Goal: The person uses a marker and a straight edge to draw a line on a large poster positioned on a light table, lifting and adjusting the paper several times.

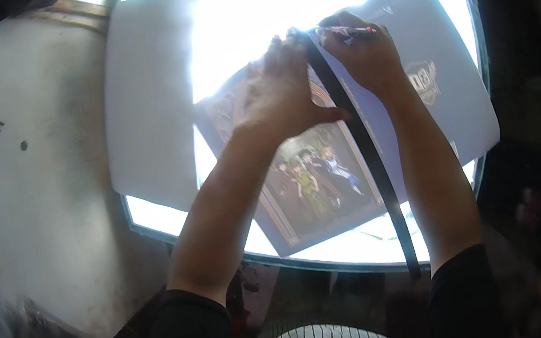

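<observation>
A long black straightedge runs across a dark blue printed sheet with pictured figures in an arched frame. My left hand lies flat with fingers stretched out over the sheet, slightly blurred. Its thumb and fingertips press on or beside the straightedge. Just right of the straightedge's far end, my right hand is closed around a slim pen-like tool with a reddish end. The tool's tip is at the straightedge's edge, lost in the glare.
Beneath everything is a brightly lit table with strong glare. A grey sheet covers its left side, and a grey-blue panel with a crest extends right. A pale surface with dark lettering stands left of the table.
</observation>
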The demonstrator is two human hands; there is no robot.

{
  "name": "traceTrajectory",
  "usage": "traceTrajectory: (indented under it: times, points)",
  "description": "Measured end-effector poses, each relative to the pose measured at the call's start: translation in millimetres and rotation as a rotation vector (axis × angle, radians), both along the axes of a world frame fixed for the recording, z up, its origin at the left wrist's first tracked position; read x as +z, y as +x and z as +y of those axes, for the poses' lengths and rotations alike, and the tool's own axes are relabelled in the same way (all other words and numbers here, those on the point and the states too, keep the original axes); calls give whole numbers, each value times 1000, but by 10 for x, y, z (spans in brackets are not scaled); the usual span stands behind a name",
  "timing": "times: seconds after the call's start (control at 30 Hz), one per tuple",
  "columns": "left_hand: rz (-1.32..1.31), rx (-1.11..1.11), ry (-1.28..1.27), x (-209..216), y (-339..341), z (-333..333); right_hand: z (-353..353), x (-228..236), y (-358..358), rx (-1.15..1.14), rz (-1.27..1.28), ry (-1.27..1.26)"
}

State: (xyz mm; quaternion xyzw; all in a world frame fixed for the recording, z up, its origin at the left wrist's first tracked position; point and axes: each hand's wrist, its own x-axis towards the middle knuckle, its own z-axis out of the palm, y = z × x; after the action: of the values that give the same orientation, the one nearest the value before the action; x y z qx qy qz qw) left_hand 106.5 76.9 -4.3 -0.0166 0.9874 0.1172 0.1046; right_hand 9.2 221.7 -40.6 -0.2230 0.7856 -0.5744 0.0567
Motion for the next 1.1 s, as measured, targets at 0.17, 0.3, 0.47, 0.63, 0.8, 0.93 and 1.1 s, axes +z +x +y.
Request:
traceTrajectory:
  times: [0.17, 0.3, 0.47, 0.63, 0.8, 0.93, 1.1]
  points:
    - [-18, 23, 62, 60, -15, -86, 586, 215, 602, 30, -106, 137]
    - [-177, -1, 29, 197, -121, 48, 1566, 298, 1446, 92, 97, 132]
    - [-96, -28, -82, 101, -77, -9, 2461, 705, 2492, 93, -96, 441]
    - [167, -141, 5, 104, -59, -166, 2691, 699, 3293, -149, -96, 664]
    - [-55, 56, -171, 69, -3, -627, 2209, 563, 3509, -184, -31, 673]
    - [-245, 151, -88, 141, -323, -417, 2162, 436, 3530, -282, -100, 659]
    - [-237, 102, 147, 390, -358, -268, 2160, 459, 3547, -329, -198, 739]
